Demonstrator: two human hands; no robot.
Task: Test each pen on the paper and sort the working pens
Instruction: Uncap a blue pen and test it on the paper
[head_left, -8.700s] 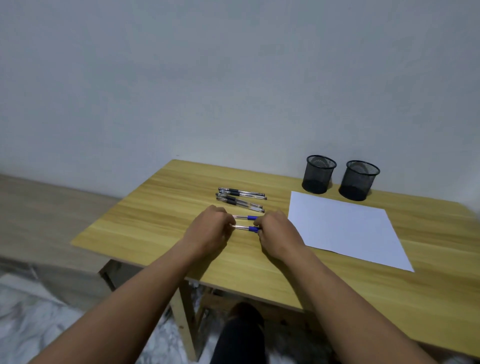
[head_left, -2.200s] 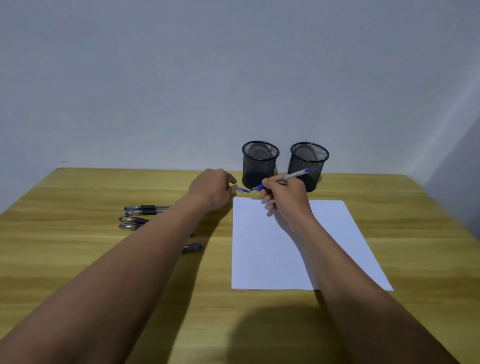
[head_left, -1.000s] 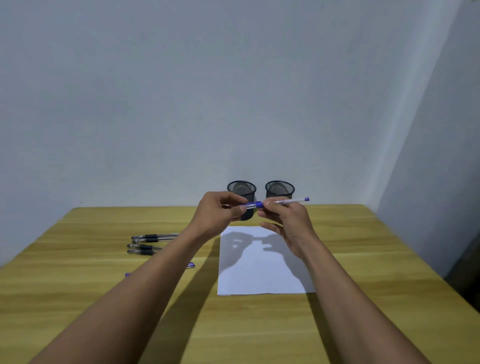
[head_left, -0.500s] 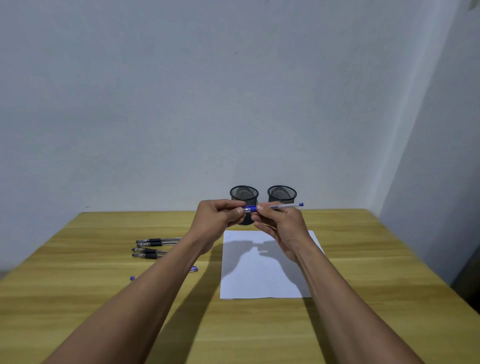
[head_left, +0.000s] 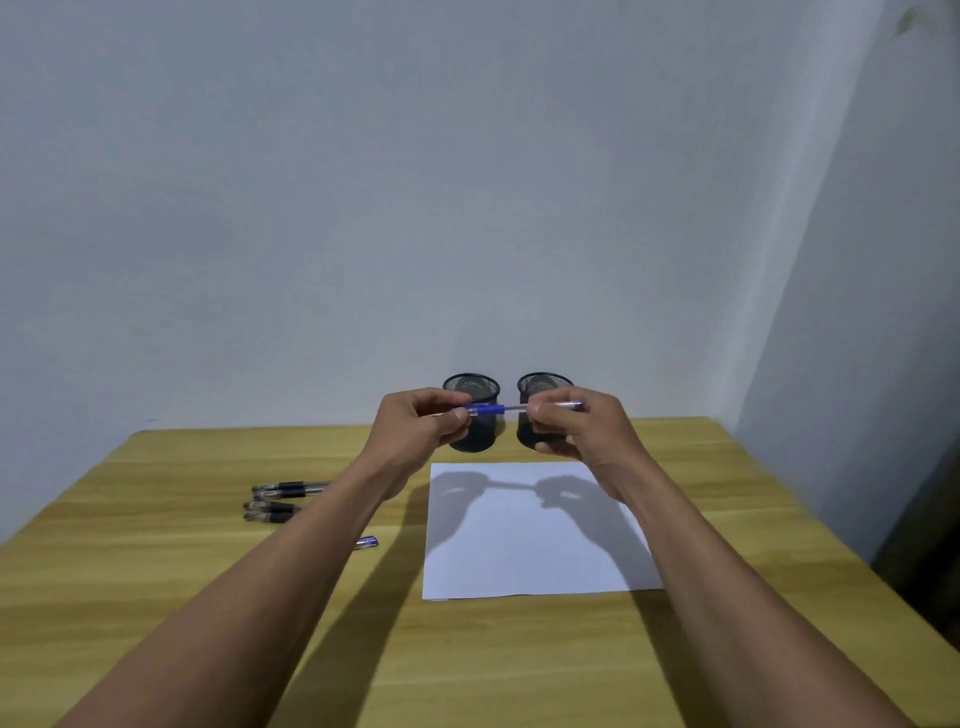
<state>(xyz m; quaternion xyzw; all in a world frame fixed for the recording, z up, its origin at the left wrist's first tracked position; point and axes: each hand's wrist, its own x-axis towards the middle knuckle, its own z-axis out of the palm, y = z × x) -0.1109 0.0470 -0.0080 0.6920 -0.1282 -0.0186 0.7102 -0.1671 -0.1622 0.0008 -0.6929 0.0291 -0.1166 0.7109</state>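
Observation:
I hold a blue pen (head_left: 497, 409) level in the air in front of two black mesh cups. My left hand (head_left: 415, 428) pinches its blue grip end. My right hand (head_left: 582, 428) grips the clear barrel near its far end. The white paper (head_left: 530, 540) lies flat on the wooden table (head_left: 156, 571) below my hands, and their shadows fall on it. Three black pens (head_left: 280, 499) lie in a row left of my left forearm. Another blue pen (head_left: 367, 543) peeks out from under that forearm.
The left mesh cup (head_left: 475, 387) and the right mesh cup (head_left: 543, 383) stand side by side at the table's back edge, partly hidden by my hands. A grey wall rises behind; another wall closes in on the right.
My right hand has slid along the barrel toward the pen's far end, so my hands are farther apart. The view has dipped slightly.

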